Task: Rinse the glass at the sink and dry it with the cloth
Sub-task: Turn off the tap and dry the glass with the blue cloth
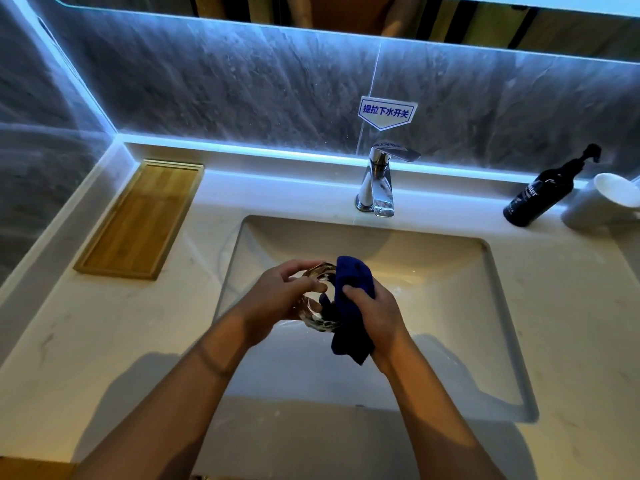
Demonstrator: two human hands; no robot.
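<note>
Over the white rectangular sink, my left hand grips a clear glass lying on its side, with its mouth turned to the right. My right hand holds a dark blue cloth bunched against the glass's mouth, and part of the cloth is pushed inside it. One end of the cloth hangs below my right wrist. The chrome tap stands behind the sink, and no water runs from it.
A shallow wooden tray lies on the pale counter at the left. At the back right stand a black pump bottle and a white cup. A blue-and-white sign is stuck on the grey wall above the tap.
</note>
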